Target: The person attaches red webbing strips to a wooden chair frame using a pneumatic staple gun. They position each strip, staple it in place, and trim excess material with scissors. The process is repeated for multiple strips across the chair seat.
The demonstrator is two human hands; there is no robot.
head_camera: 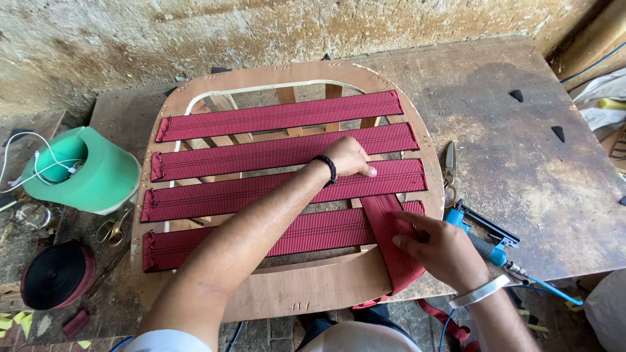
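Workbench [508, 163] of worn brown board carries a rounded wooden seat frame [287, 293] that fills its middle. Four red webbing strips [274, 151] cross the frame side to side, each fixed at both rims. A fifth, loose strip of red webbing [390, 251] runs from the near edge of the frame upward, its end lying around the third crosswise band. The step in hand looks like weaving this lengthwise strip through the crosswise ones. The left hand [350, 158] lies flat on the third band, fingers spread and pressing, pinching nothing. The right hand [440, 251] holds the loose strip's edge between thumb and fingers. By my judgement the next move calls for threading it under and over, kept taut. A blue staple gun [479, 238] lies just beside the frame's right rim; scissors [112, 229], a green tub [98, 173] and a webbing roll [57, 275] sit near the left edge, clear of the weave.
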